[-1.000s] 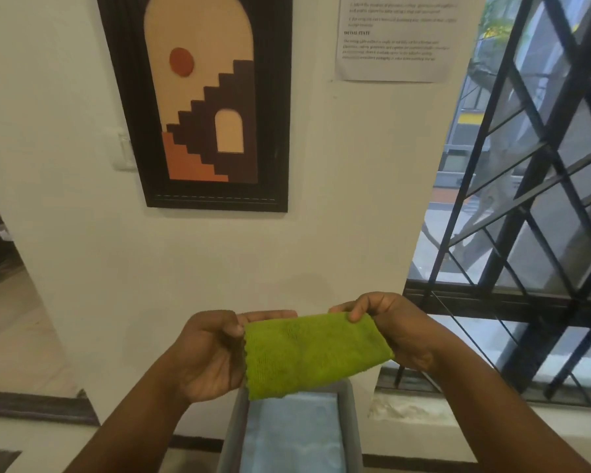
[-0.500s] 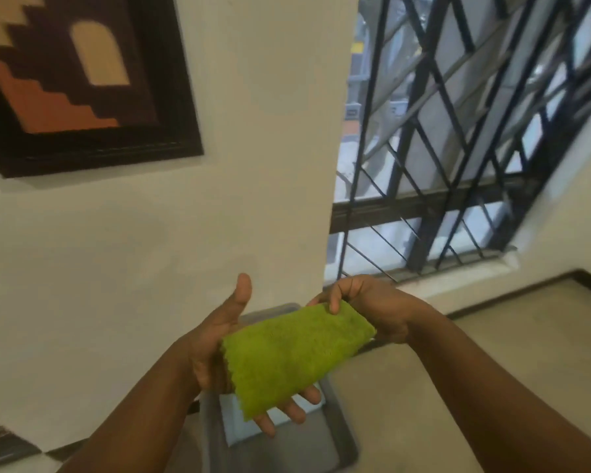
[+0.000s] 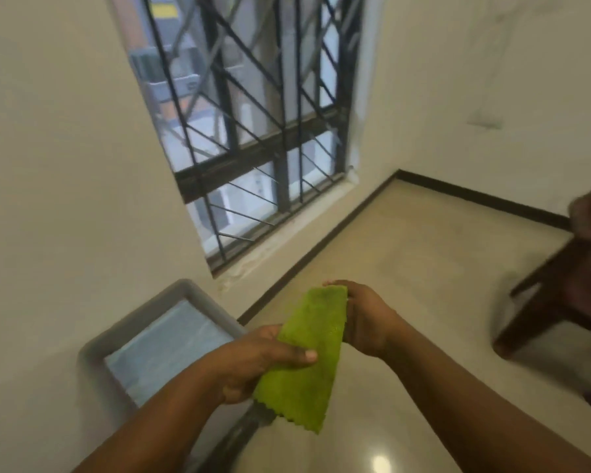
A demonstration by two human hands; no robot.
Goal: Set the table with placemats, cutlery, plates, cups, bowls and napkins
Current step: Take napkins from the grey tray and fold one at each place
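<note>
A folded green cloth napkin [image 3: 309,353] with a zigzag lower edge hangs in front of me, held between both hands above the floor. My left hand [image 3: 253,361] grips its left side, thumb laid across the front. My right hand [image 3: 364,319] holds the upper right edge, fingers curled behind the cloth. No table or other tableware is in view.
A grey plastic bin [image 3: 123,339] with pale blue contents stands against the white wall, low left. A barred window [image 3: 253,131] is ahead. A dark wooden chair [image 3: 560,288] stands at the right on the beige tiled floor [image 3: 423,254].
The view has swung right and down, away from the framed picture toward the window, floor and chair. The napkin has turned from level to nearly upright, and my left thumb now lies over it.
</note>
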